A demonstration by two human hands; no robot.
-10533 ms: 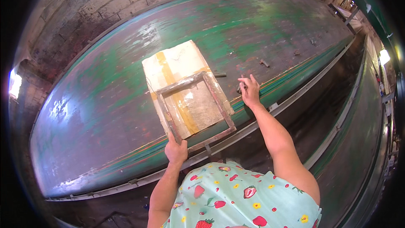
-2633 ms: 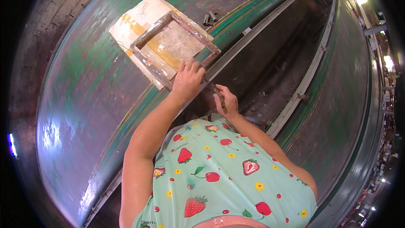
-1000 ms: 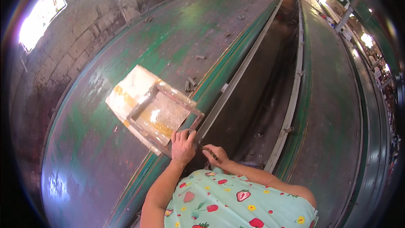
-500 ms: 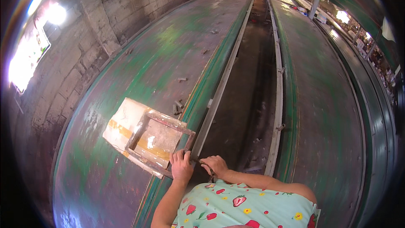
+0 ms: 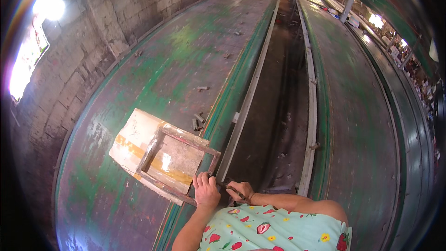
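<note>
A wooden frame (image 5: 151, 148), worn and rectangular, lies on a flat piece of cardboard (image 5: 132, 132) with strips of brown tape. Its near right corner reaches over the table's edge. My left hand (image 5: 206, 191) is closed over that corner, fingers curled on the wood. Just right of it, my right hand (image 5: 240, 192) grips a dark, thin, stick-like tool (image 5: 227, 186). One end of the tool points at the frame's corner by my left fingers. Whether it touches the wood is hidden there.
The long green-stained table (image 5: 153, 83) carries several small clamp-like metal pieces (image 5: 199, 120) near its right side. A metal rail (image 5: 246, 104) runs along its edge. Beyond a dark aisle (image 5: 269, 111) stands another long table (image 5: 357, 111). A block wall (image 5: 69, 65) rises at left.
Both hands and the frame appear slightly lower and further right in the picture, as the view has shifted. My right hand has turned a little with the tool. Both grips remain.
</note>
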